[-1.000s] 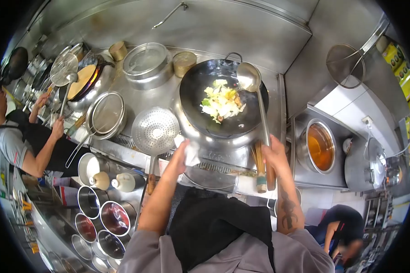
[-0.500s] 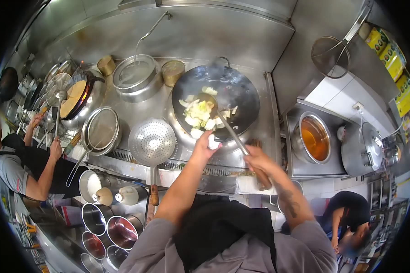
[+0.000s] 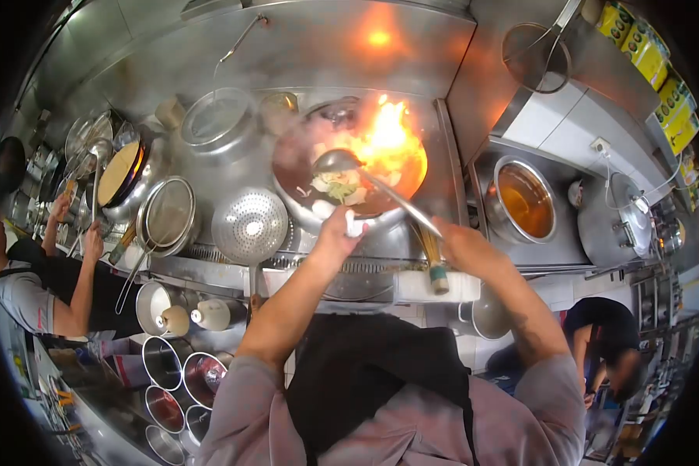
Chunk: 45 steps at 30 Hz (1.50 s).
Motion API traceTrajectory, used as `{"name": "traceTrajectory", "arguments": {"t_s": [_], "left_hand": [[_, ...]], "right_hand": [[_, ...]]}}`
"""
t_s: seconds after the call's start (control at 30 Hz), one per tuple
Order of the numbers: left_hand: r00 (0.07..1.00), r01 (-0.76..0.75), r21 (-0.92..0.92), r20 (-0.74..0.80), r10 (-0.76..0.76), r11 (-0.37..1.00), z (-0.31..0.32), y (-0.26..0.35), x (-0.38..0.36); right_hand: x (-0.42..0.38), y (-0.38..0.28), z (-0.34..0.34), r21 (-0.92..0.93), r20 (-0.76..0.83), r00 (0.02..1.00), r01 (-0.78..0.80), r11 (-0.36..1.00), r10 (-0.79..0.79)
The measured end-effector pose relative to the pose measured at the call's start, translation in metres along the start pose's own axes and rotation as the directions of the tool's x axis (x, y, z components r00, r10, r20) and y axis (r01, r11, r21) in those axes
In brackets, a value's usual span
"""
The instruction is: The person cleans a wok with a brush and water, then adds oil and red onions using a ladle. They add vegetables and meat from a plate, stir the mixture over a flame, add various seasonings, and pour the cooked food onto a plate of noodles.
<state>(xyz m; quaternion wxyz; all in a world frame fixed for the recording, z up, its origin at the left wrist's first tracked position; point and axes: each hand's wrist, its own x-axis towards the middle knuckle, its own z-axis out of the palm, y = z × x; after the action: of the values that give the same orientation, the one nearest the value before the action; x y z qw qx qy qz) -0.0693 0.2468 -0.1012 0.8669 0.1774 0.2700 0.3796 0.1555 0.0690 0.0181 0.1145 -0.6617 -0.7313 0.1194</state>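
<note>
Commercial restaurant kitchen: stainless-steel wok range with flaming black wok at 12 o'clock, round perforated steel skimmer, stacked steel bowls at 7 o'clock, second cook at 9 o'clock.

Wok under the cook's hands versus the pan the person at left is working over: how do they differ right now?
The wok is dark, holds chopped vegetables and has flames rising from it. The pan at left shows a flat yellow surface and no flame above. The left hand grips the wok's rim with a cloth; both sit on the steel range.

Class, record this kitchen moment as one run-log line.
left hand: grips white cloth at round black wok rim | right hand: holds long steel ladle in wok | orange flames: rising from wok
</note>
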Motion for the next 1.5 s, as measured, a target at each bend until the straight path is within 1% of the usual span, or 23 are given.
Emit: {"name": "traceTrajectory", "arguments": {"t_s": [0.07,0.2,0.37,0.4,0.43,0.53,0.57,0.6,0.67,0.7,0.73,0.8,0.83,0.87,0.9,0.93,1.0,1.07,1.13,1.2,1.23,1.37,1.5], "left_hand": [[0.953,0.191,-0.041,-0.231,-0.195,0.981,0.008,-0.005,-0.017],[0.974,0.178,-0.070,-0.133,-0.186,0.982,0.032,0.003,-0.039],[0.990,0.131,-0.021,-0.057,-0.132,0.991,-0.075,-0.056,0.001],[0.972,0.214,-0.047,0.109,-0.208,0.976,-0.072,-0.060,-0.028],[0.982,0.191,-0.033,-0.002,-0.191,0.981,-0.082,-0.071,-0.050],[0.990,0.038,0.196,0.128,-0.064,0.980,-0.061,-0.063,-0.062],[0.962,-0.250,0.634,0.246,0.116,0.732,-0.036,-0.037,-0.070],[0.882,-0.466,0.852,0.427,0.197,0.237,-0.005,-0.007,-0.076],[0.925,-0.378,0.810,0.314,0.213,0.448,0.007,0.007,-0.069],[0.945,-0.326,0.713,0.245,0.215,0.620,0.025,0.022,-0.051],[0.967,-0.255,0.589,0.176,0.187,0.766,0.039,0.034,-0.039],[0.999,-0.050,0.271,0.023,0.045,0.961,0.043,0.037,-0.036],[0.997,0.063,0.084,-0.043,-0.060,0.994,0.039,0.030,-0.042],[0.985,0.153,-0.105,-0.065,-0.160,0.983,0.044,0.028,-0.040],[0.991,0.080,0.051,-0.108,-0.075,0.995,0.007,0.010,-0.020],[0.995,0.084,-0.012,0.062,-0.083,0.996,0.056,0.023,-0.071],[0.979,0.201,-0.020,0.042,-0.200,0.979,0.039,0.018,-0.072],[0.974,0.223,-0.052,0.051,-0.220,0.973,0.008,0.016,-0.025],[0.957,0.231,-0.156,-0.139,-0.253,0.960,0.000,0.023,-0.001],[0.989,0.089,-0.104,0.124,-0.076,0.991,-0.062,-0.015,0.008],[0.991,0.123,-0.058,0.067,-0.119,0.991,-0.069,-0.026,-0.011],[0.986,0.137,0.041,-0.099,-0.132,0.990,-0.034,-0.016,-0.067],[0.973,0.154,0.005,-0.174,-0.151,0.988,-0.045,0.014,0.023]], "right_hand": [[-0.010,-0.012,-0.035,0.107,0.232,0.972,-0.054,0.993,0.028],[-0.007,0.027,-0.012,0.175,0.289,0.952,0.048,0.983,-0.097],[0.033,0.013,0.007,0.199,0.194,0.953,-0.271,0.942,0.234],[0.030,0.010,0.009,0.038,0.088,0.980,-0.180,0.983,0.176],[0.031,0.008,0.009,-0.139,-0.013,0.995,-0.097,0.986,0.096],[0.017,-0.012,-0.027,-0.175,0.192,0.961,-0.167,0.970,0.200],[0.015,-0.017,-0.035,-0.134,0.232,0.960,-0.128,0.983,0.157],[0.009,-0.022,-0.037,-0.135,0.254,0.956,-0.116,0.984,0.147],[0.000,-0.028,-0.044,0.101,0.280,0.954,-0.136,0.985,0.103],[-0.010,-0.002,-0.027,0.062,0.159,0.974,0.152,0.986,-0.161],[-0.004,-0.007,-0.042,0.049,0.144,0.976,0.158,0.986,-0.164],[-0.005,-0.029,-0.060,0.220,0.371,0.927,-0.032,0.975,-0.053],[0.008,-0.026,-0.047,0.286,0.559,0.791,-0.466,0.837,0.249],[0.004,-0.021,-0.033,0.289,0.548,0.794,-0.475,0.831,0.263],[0.001,-0.014,-0.026,0.252,0.463,0.873,-0.298,0.920,0.156],[0.000,-0.009,-0.021,0.198,0.386,0.922,-0.118,0.973,0.033],[0.009,0.001,-0.024,0.249,0.430,0.898,-0.214,0.944,0.091],[0.026,0.002,-0.019,0.196,0.389,0.920,-0.031,0.980,-0.048],[0.054,-0.005,-0.012,-0.015,0.364,0.928,-0.080,0.997,0.080],[0.072,0.011,0.033,-0.003,0.243,0.949,-0.207,0.978,0.201],[0.078,0.018,0.044,0.016,0.118,0.944,-0.311,0.950,0.307],[0.044,-0.027,-0.001,-0.252,0.047,0.990,-0.119,0.960,0.135],[0.012,-0.033,-0.003,-0.124,0.031,0.978,-0.199,0.972,0.204]]}}
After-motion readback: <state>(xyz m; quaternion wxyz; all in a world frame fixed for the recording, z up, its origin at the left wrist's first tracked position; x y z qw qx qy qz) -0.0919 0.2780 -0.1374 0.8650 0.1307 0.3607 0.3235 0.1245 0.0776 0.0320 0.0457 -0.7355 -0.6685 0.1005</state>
